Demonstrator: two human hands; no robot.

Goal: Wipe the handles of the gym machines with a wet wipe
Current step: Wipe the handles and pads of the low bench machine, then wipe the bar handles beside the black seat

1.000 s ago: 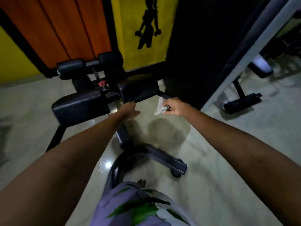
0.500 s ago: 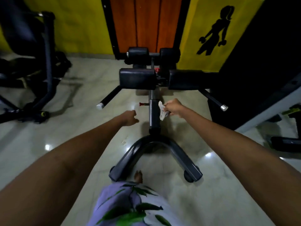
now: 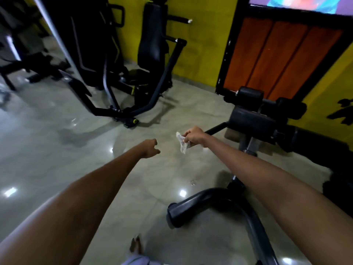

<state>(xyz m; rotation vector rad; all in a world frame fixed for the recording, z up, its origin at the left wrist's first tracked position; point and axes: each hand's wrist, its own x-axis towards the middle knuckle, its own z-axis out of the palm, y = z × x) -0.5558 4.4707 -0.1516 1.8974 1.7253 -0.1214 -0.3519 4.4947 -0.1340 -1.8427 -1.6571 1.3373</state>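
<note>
A grey tiled floor (image 3: 57,142) fills most of the frame. In the upper left stands a tall black gym machine (image 3: 150,54) against the yellow wall; at the right a low padded machine (image 3: 254,119) sits in front of an orange door (image 3: 277,58), its side handle (image 3: 215,129) jutting toward the centre. The right hand (image 3: 194,137), at centre right, pinches a crumpled wet wipe (image 3: 182,143) that hangs in the air just beside that handle, not on it. The left hand (image 3: 151,149), at centre, is loosely curled and holds nothing. To wipe well, I judge the wipe should be spread and wrapped around the bar (bunched cloth cleans only a strip), then drawn along its length to the end cap, while the free hand steadies the frame.
</note>
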